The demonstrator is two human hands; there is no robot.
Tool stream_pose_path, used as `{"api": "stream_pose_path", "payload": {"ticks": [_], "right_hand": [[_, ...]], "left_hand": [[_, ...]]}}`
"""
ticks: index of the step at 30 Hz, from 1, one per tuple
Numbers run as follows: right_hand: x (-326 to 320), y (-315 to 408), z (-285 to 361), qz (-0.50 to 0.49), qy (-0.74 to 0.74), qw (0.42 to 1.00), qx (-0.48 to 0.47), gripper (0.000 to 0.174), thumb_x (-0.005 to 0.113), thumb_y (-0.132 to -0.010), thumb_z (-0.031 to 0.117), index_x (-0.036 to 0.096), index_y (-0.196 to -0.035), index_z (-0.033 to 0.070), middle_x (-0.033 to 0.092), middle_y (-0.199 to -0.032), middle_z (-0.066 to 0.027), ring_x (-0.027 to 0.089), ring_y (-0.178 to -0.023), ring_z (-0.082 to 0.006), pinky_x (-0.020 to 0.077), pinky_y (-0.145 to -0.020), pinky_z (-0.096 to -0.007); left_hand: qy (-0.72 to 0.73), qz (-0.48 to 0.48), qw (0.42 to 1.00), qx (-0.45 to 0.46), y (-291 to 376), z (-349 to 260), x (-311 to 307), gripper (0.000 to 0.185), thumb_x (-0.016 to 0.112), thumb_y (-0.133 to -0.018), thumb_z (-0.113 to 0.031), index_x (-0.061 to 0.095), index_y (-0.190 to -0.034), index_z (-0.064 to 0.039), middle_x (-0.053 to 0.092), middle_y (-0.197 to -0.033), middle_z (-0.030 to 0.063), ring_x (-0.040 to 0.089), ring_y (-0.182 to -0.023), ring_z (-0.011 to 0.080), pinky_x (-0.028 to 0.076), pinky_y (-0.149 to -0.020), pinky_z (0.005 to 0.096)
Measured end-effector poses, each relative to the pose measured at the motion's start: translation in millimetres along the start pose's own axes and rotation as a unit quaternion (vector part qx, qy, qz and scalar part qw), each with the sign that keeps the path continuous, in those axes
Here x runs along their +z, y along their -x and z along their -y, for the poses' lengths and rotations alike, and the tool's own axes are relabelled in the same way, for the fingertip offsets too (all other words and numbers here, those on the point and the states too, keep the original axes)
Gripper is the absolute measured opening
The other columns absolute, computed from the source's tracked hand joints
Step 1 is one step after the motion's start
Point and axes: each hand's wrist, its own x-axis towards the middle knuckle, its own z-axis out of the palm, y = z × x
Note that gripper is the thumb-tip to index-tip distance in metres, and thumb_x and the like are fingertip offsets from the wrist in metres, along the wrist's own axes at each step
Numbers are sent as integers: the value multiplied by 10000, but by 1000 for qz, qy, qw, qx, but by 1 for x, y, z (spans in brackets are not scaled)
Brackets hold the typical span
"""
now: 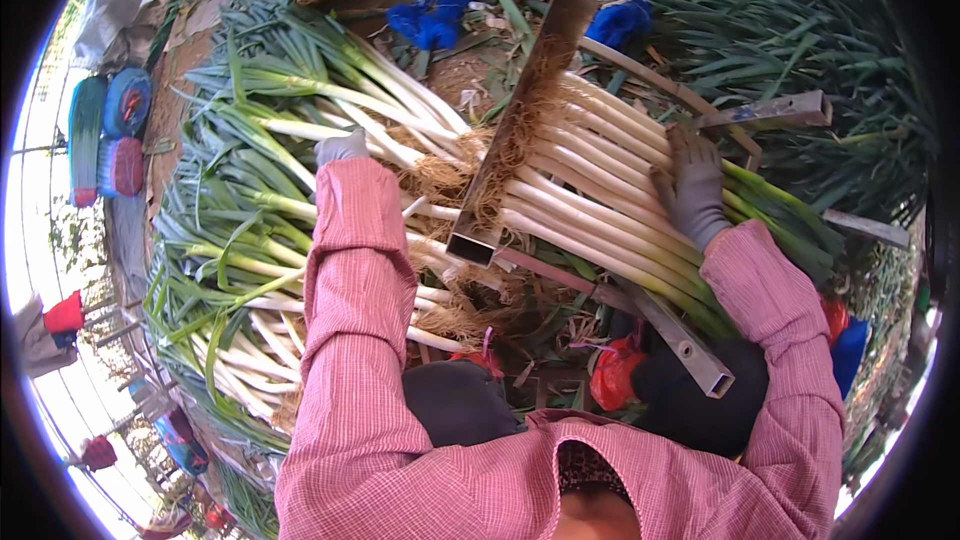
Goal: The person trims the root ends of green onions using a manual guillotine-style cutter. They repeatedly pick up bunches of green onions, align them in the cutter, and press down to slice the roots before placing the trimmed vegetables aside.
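Observation:
My right hand (688,184), in a grey glove, lies across a row of long green onions (600,202), its thumb spread from the fingers. The onions rest side by side on a metal rack, white stalks towards the left and green leaves under and beyond my hand. Their roots meet a square metal bar (527,86) that stands across the rack's left end. My left hand (341,147), also gloved, touches a stalk in a heap of loose onions (277,202) left of the bar. The sleeve and wrist hide most of its fingers.
Square-tube arms (679,337) of the rack stick out near my knee. Blue bundles (435,11) lie on the leaf-strewn ground beyond. A large mass of onion greens (787,37) fills the far right. Red plastic (616,373) sits between my knees.

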Motion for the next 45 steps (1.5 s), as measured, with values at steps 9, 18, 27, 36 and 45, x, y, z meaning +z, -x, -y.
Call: {"api": "stream_pose_path", "payload": {"ticks": [9, 18, 27, 36, 45], "right_hand": [[-4, -2, 0, 3, -15, 1000, -3, 636, 663, -860, 318, 504, -1364, -35, 556, -1321, -258, 513, -1195, -404, 333, -1095, -525], [2, 1, -2, 1, 1, 1000, 4, 649, 656, -861, 321, 492, -1372, -44, 549, -1327, -256, 505, -1212, -408, 324, -1106, -528], [9, 0, -4, -29, -7, 999, -32, 624, 661, -857, 267, 480, -1366, -45, 541, -1324, -261, 491, -1196, -438, 330, -1092, -542], [6, 1, -2, -13, -3, 1000, -20, 634, 652, -868, 260, 467, -1391, -48, 525, -1361, -264, 479, -1217, -451, 321, -1101, -542], [11, 3, -7, -22, -6, 1000, -21, 624, 648, -870, 284, 478, -1374, -42, 511, -1365, -267, 475, -1215, -449, 299, -1105, -560]], "left_hand": [[177, 67, 981, -42, -51, 13, 15, 677, 888, -614, -162, 571, -1159, 85, 706, -1022, 211, 715, -885, 285, 578, -837, 367], [567, 441, 685, -125, -75, 61, -64, 170, 658, -899, -81, 612, -1036, 8, 709, -988, 144, 685, -971, 303, 557, -943, 470], [647, 459, 606, -61, 23, 112, -83, 420, 546, -951, -2, 491, -1351, 112, 642, -1258, 247, 648, -1164, 364, 525, -1057, 483], [601, 377, 691, -139, 48, 134, -61, 344, 513, -981, 0, 503, -1306, 111, 642, -1202, 233, 690, -1051, 373, 582, -973, 505], [546, 245, 792, -118, 97, 113, -85, 266, 598, -949, 27, 526, -1194, -47, 633, -902, 113, 636, -669, 200, 564, -543, 335]]}}
